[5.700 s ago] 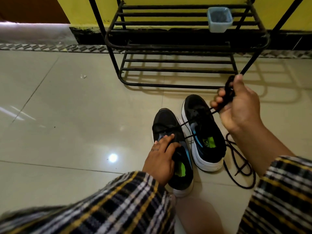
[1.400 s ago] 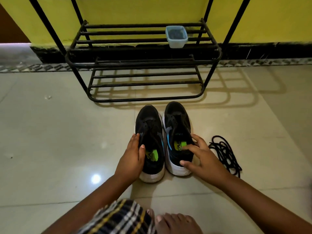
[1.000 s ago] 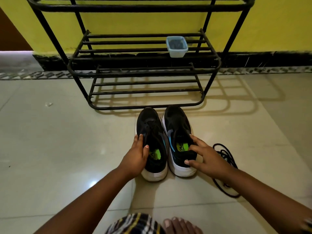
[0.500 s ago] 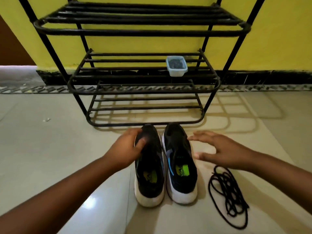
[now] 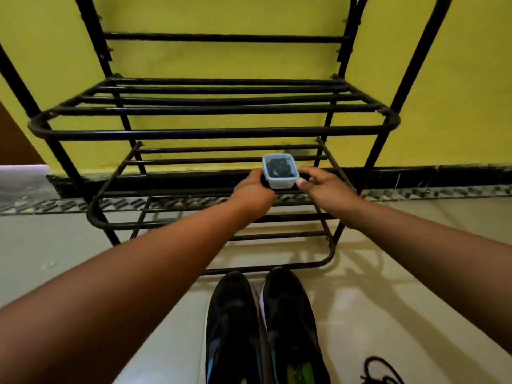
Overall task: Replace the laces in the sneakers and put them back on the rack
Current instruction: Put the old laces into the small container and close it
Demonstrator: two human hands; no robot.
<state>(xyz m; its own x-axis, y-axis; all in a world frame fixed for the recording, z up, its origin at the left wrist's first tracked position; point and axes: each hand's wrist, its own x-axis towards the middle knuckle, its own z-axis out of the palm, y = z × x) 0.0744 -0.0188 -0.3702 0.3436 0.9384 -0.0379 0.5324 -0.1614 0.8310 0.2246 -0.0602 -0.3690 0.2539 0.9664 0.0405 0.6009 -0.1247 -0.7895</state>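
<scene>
**Fetching the box from the rack**

Head view: both arms stretched to the middle shelf of the rack [image 5: 213, 131]. Left hand [image 5: 253, 194] against the left side of the box [image 5: 279, 171], right hand [image 5: 325, 188] against its right side; fingers touching its walls, grasp not clear enough to tell. Dark contents, probably new laces. Sneakers [image 5: 263, 328] side by side on the floor below the rack, unlaced. Old lace [image 5: 383, 371] coiled on the floor to their right.

Step in hand: fetching replacement laces. Next: lift box clear of the shelf bars, lower beside sneakers.
</scene>
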